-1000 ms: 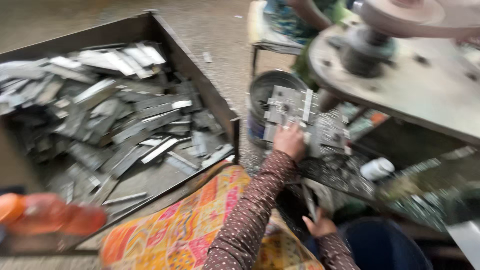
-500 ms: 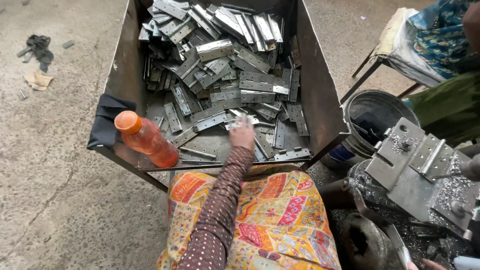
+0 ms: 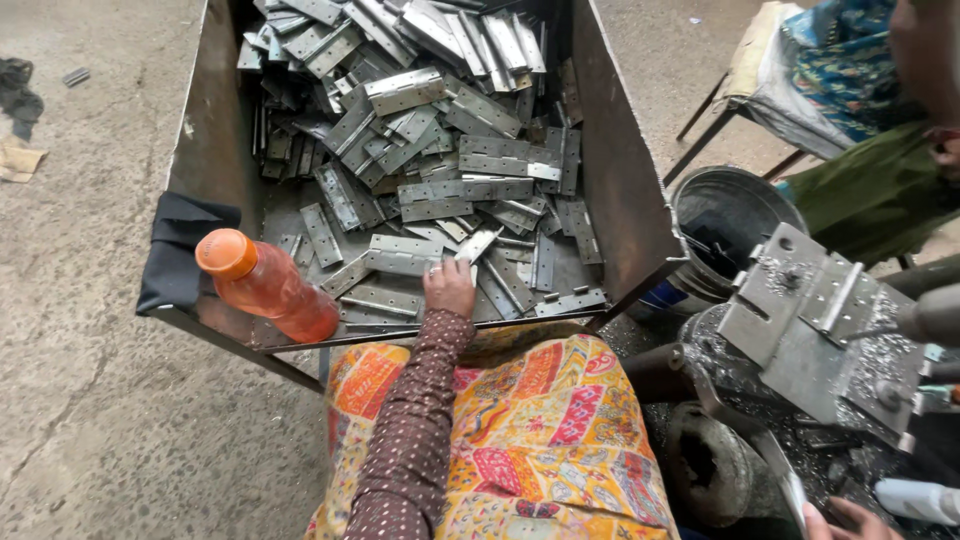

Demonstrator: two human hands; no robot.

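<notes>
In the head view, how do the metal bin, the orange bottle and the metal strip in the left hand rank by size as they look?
1. metal bin
2. orange bottle
3. metal strip held by the left hand

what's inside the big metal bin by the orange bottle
The metal bin holds a heap of flat, perforated metal strips. The left hand grips one strip near the front. The bin's floor beneath the heap is mostly covered.
</notes>
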